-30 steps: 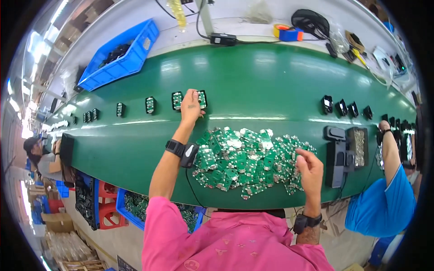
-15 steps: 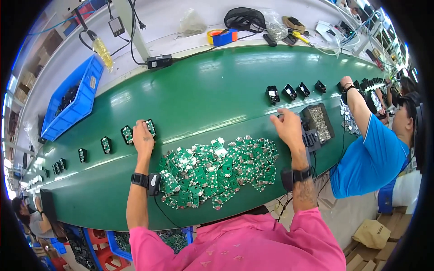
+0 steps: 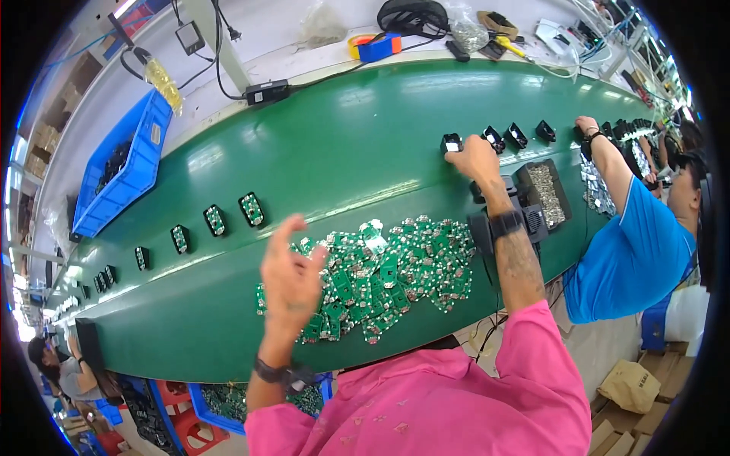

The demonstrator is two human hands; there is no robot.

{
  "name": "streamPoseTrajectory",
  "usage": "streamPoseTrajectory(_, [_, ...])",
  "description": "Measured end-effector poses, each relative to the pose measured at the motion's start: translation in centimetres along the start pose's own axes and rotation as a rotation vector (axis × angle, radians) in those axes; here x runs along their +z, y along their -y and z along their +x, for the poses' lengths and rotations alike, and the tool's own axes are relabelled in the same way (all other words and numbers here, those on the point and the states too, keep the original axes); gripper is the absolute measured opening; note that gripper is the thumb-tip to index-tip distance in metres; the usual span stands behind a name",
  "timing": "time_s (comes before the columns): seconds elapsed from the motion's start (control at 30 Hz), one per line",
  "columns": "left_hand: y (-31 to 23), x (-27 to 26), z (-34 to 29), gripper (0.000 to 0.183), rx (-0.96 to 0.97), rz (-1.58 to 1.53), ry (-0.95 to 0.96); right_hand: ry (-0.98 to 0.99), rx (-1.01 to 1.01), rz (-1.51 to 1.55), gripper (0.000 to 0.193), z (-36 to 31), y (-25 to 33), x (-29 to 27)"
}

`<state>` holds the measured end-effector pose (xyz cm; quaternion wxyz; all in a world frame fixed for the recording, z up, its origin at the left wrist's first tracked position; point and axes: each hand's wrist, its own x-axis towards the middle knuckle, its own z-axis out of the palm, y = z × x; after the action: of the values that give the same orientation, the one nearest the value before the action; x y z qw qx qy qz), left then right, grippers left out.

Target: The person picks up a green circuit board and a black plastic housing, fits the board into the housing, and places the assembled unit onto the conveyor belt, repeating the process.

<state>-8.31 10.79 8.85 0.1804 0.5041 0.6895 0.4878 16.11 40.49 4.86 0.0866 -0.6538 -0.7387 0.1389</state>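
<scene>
My left hand (image 3: 293, 277) hovers over the left part of a heap of green circuit boards (image 3: 388, 285), fingers apart and nothing in them. Thumb and fingers of my right hand (image 3: 479, 161) close on a small black plastic housing (image 3: 452, 142) with a white patch inside. To its right stand more open black housings: one beside my fingers (image 3: 493, 140), another (image 3: 517, 136) and a third (image 3: 545, 131). Left of the heap, a housing with a green board in it (image 3: 252, 209) heads a row of several like it, including this filled one (image 3: 214, 220).
A black box of small metal parts (image 3: 544, 194) sits beside a dark device (image 3: 530, 220) under my right forearm. A blue crate (image 3: 125, 163) leans at the far left. To the right, a co-worker in a blue shirt (image 3: 635, 247) reaches onto the green table (image 3: 319, 137).
My left hand has left the filled housing at the row's right end and moved right and nearer, over the boards. My right hand has moved away from me and taken hold of a black housing.
</scene>
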Motion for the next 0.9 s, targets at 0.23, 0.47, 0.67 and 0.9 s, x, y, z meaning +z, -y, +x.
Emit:
streamPoseTrajectory(0.23, [-1.6,5.7,-5.1,0.078,0.045,0.017,0.098,0.295,-0.458,0.461,0.046,-18.2,6.0,1.0])
streamPoseTrajectory(0.47, [1.8,6.6,-6.7,0.039,-0.237,-0.429,0.143,0.513,-0.550,0.682,0.040,-18.9,4.3,1.0])
streamPoseTrajectory(0.67, [2.3,5.8,-7.6,0.023,-0.433,-0.771,0.079,-0.011,-0.526,0.247,0.019,-13.7,1.9,4.9])
streamPoseTrajectory(0.9, [2.5,6.6,-8.3,0.008,-0.468,-0.672,0.013,0.023,-0.551,0.330,0.013,-12.6,1.3,5.5])
